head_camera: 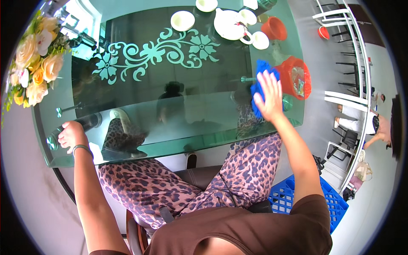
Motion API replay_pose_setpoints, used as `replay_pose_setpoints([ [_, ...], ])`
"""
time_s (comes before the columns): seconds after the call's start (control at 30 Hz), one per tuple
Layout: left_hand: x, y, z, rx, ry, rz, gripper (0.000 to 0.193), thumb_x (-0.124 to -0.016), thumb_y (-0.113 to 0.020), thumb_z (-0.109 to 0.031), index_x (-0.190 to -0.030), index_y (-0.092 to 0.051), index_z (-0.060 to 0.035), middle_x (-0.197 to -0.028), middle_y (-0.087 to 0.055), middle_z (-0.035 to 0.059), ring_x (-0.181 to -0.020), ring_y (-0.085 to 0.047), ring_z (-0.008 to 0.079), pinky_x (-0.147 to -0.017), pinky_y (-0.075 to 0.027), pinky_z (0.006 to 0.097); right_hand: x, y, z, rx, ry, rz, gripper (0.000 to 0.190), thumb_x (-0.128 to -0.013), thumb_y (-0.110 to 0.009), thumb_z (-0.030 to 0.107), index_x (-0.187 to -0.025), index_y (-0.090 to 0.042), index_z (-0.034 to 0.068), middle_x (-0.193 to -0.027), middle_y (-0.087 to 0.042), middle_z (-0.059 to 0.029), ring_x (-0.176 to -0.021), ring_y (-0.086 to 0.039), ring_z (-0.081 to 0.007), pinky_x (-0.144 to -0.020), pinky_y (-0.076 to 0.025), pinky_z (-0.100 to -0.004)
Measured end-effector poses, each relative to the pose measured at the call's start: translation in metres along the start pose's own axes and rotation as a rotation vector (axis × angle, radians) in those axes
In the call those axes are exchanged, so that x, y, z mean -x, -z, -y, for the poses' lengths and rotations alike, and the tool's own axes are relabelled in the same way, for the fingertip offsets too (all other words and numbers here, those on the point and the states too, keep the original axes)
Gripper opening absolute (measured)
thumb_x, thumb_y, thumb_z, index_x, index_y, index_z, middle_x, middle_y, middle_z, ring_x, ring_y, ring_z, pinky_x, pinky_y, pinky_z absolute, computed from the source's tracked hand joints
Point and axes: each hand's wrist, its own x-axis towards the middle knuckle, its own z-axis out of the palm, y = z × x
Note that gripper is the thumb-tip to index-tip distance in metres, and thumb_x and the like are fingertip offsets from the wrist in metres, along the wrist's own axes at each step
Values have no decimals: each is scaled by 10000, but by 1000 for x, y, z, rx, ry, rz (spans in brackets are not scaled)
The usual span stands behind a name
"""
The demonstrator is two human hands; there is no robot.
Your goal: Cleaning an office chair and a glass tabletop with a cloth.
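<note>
My right hand lies with fingers spread on a blue cloth, pressing it on the right part of the glass table. The cloth sticks out on both sides of the hand. At the table's left front corner rests my left hand, fingers curled, with nothing visible in it and a bracelet on the wrist. Just right of the cloth is a red bin with a clear bag and some wrappers. A white teapot and white cups stand at the far side.
Another red container is by the teapot. Artificial flowers fill the left edge. A blue plastic crate sits on the floor at right, near white metal frames and black chairs. A person is farther off.
</note>
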Motion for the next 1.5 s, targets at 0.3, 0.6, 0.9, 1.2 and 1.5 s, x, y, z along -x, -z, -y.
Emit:
replay_pose_setpoints([
  [0.3,4,-13,-1,-3,-18,-20,667,-883,-374,-426,-1353,-382,48,-1453,-373,164,-1340,-350,325,-1050,-230,617,-90,-28,-19,25,-712,-145,678,-926,-399,551,-1488,-253,201,-1548,-229,-87,-1423,-179,-344,-1116,-121,-588],
  [0.6,3,-25,0,22,19,-116,665,-875,-390,-433,-1369,-381,12,-1456,-373,146,-1348,-342,320,-1070,-209,611,-48,-17,1,1,-161,-125,602,-920,-462,429,-1457,-337,188,-1513,-307,-97,-1410,-233,-318,-1133,-134,-514],
  [0.9,0,-25,1,43,23,-131,631,-884,-394,-436,-1329,-406,11,-1433,-395,140,-1348,-336,311,-1071,-208,607,-104,-30,-96,46,-383,-147,609,-938,-408,498,-1484,-268,266,-1542,-251,-52,-1422,-204,-294,-1122,-146,-551],
  [1.2,0,-1,4,4,10,26,638,-902,-326,-428,-1345,-394,25,-1461,-364,160,-1372,-310,302,-1076,-224,575,-148,-22,-138,46,-488,-133,614,-933,-372,556,-1486,-235,328,-1555,-225,-19,-1431,-189,-270,-1126,-113,-569],
  [1.5,0,0,6,-33,-2,19,628,-902,-326,-427,-1336,-403,20,-1454,-379,150,-1358,-333,302,-1063,-246,573,-153,-18,-145,-14,-713,-107,680,-907,-322,647,-1495,-202,327,-1572,-166,3,-1444,-132,-267,-1085,-111,-642],
])
